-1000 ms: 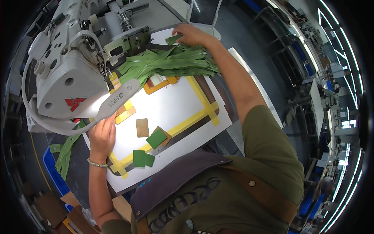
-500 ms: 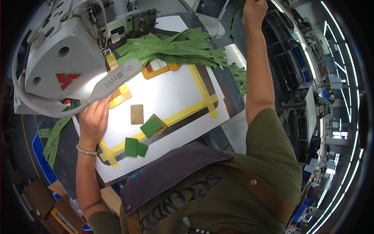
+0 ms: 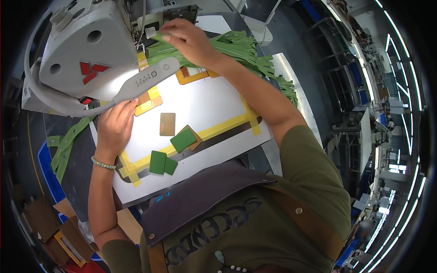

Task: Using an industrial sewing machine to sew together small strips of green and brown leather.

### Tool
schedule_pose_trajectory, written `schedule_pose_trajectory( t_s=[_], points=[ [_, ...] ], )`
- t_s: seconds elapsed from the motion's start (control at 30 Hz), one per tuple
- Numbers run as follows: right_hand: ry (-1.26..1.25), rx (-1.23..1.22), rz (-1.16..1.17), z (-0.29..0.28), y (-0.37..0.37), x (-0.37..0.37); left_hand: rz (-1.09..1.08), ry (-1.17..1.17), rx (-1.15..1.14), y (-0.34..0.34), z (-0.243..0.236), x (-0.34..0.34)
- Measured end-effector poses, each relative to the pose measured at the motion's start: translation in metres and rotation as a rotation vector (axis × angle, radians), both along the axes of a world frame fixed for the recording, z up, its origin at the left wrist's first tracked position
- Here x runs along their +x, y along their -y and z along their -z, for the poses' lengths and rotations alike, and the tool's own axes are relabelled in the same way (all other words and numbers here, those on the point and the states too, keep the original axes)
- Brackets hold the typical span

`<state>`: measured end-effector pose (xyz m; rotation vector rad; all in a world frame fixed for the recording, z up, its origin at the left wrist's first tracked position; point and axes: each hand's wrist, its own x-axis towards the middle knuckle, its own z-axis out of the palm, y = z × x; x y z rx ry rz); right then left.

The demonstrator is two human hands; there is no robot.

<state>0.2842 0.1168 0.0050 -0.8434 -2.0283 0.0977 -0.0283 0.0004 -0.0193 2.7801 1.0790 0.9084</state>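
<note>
My right hand [image 3: 189,43] is pinched on a green fabric strip [image 3: 159,36] close to the sewing machine's needle area, above a pile of green strips [image 3: 232,48]. My left hand [image 3: 116,127] is open, fingertips touching the yellow-and-tan jig pieces [image 3: 150,104] beside the grey lamp arm [image 3: 141,79]. Loose green cards [image 3: 158,161] and tan cards [image 3: 167,123] lie on the white board [image 3: 209,104], bordered with yellow tape. A yellow-orange frame [image 3: 186,79] sits partly under the green pile.
The white machine head [image 3: 82,41] occupies the upper left. More green strips [image 3: 68,150] drape at the left near a blue bin [image 3: 45,161], with cardboard boxes [image 3: 41,218] below. An aisle [image 3: 298,50] and rows of workstations lie to the right.
My right hand rose to the far upper right with a green strip, then came back left toward the needle area. My left hand stayed at the jig.
</note>
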Motion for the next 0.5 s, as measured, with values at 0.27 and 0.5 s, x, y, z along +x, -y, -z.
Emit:
schedule_pose_trajectory(
  t_s=[0.27,0.5],
  points=[
    [-0.127,-0.832,0.044,-0.088,0.032,0.078,-0.001,0.028,0.039,0.007,-0.005,-0.001],
    [0.181,-0.964,-0.262,-0.075,0.071,0.031,-0.055,0.590,-0.804,0.025,-0.027,0.039]
  ],
)
